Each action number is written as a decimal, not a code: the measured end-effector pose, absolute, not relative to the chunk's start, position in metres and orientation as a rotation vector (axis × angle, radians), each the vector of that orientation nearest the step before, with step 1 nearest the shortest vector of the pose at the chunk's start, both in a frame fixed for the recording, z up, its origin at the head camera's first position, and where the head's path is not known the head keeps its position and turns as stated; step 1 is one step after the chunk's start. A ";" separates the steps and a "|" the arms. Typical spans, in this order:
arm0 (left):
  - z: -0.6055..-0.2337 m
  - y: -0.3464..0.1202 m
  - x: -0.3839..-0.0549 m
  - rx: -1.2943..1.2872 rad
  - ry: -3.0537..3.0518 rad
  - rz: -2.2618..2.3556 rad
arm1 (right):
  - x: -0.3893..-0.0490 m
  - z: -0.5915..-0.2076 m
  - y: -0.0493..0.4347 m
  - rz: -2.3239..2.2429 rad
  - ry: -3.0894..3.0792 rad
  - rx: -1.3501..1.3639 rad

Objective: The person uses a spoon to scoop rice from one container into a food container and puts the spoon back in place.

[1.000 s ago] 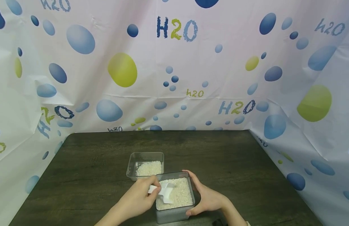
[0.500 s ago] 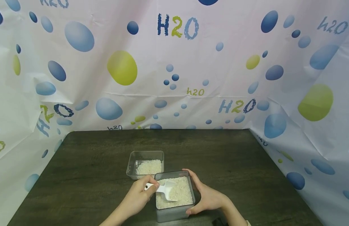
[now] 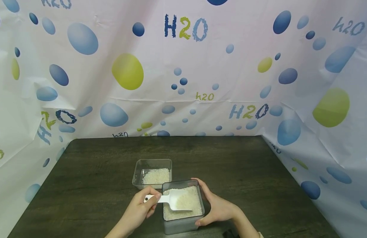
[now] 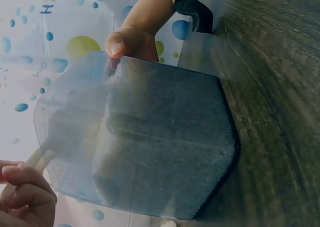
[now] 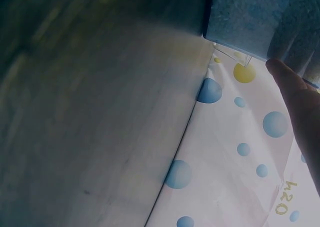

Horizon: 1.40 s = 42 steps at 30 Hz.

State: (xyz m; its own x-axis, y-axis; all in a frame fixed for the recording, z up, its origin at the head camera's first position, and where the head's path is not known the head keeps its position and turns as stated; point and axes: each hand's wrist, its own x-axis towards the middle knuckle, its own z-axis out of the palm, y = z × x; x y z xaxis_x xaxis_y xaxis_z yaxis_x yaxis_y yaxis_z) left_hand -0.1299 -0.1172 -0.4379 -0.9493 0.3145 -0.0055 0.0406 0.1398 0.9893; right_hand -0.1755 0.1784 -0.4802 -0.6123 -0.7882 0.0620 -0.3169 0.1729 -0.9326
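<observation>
In the head view my left hand (image 3: 138, 206) pinches the handle of a white scoop (image 3: 172, 199) between thumb and fingers. The scoop's bowl is level over the rice (image 3: 195, 200), with grains showing in its mouth. That rice fills much of a grey see-through square container (image 3: 183, 226). My right hand (image 3: 220, 209) holds the container's right side, thumb at the near corner and fingers round the far one. From the left wrist, the container (image 4: 165, 132) shows rice through its wall. In the right wrist view, a finger of my right hand (image 5: 300, 99) lies against the container (image 5: 245, 19).
A shallow clear tray (image 3: 137, 174) with a smaller heap of rice (image 3: 157, 176) stands just behind the container, to the left. Both are on a dark wooden table (image 3: 231, 165). A patterned white sheet (image 3: 207, 66) hangs behind and at both sides.
My left hand has drawn back to the left with the scoop, whose bowl has come up out of the rice and levelled. The right hand and container stay put.
</observation>
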 end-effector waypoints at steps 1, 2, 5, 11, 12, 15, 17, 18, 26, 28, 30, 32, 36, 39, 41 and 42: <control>-0.439 -0.118 -0.129 0.354 2.199 1.905 | -0.175 -0.480 0.178 -1.439 2.015 -1.031; -0.439 -0.119 -0.129 0.361 2.197 1.912 | -0.175 -0.480 0.178 -1.443 2.015 -1.024; -0.441 -0.120 -0.127 0.357 2.187 1.930 | -0.175 -0.480 0.178 -1.458 2.013 -1.008; -0.447 -0.120 -0.122 0.379 2.141 2.019 | -0.173 -0.479 0.177 -1.462 2.004 -0.973; -0.449 -0.120 -0.122 0.401 2.121 2.047 | -0.173 -0.478 0.177 -1.461 2.001 -0.964; -0.456 -0.119 -0.121 0.468 2.051 2.144 | -0.173 -0.478 0.178 -1.449 2.014 -0.985; -0.462 -0.119 -0.121 0.513 1.982 2.219 | -0.173 -0.478 0.178 -1.446 2.019 -1.007; -0.465 -0.119 -0.121 0.537 1.941 2.256 | -0.173 -0.478 0.178 -1.440 2.025 -1.011; -0.486 -0.118 -0.120 0.692 1.580 2.473 | -0.175 -0.480 0.178 -1.430 2.038 -1.049; -0.489 -0.117 -0.119 0.721 1.538 2.499 | -0.175 -0.481 0.178 -1.429 2.040 -1.052; -0.491 -0.117 -0.119 0.743 1.505 2.515 | -0.175 -0.481 0.179 -1.429 2.042 -1.054; -0.492 -0.116 -0.119 0.763 1.480 2.527 | -0.175 -0.481 0.179 -1.427 2.045 -1.052; -0.493 -0.115 -0.119 0.788 1.453 2.538 | -0.175 -0.481 0.179 -1.431 2.041 -1.049; -0.494 -0.115 -0.119 0.787 1.455 2.542 | -0.175 -0.480 0.178 -1.431 2.040 -1.054; -0.494 -0.115 -0.118 0.784 1.459 2.543 | -0.175 -0.479 0.178 -1.435 2.035 -1.062; -0.494 -0.115 -0.119 0.785 1.458 2.544 | -0.175 -0.479 0.178 -1.437 2.032 -1.064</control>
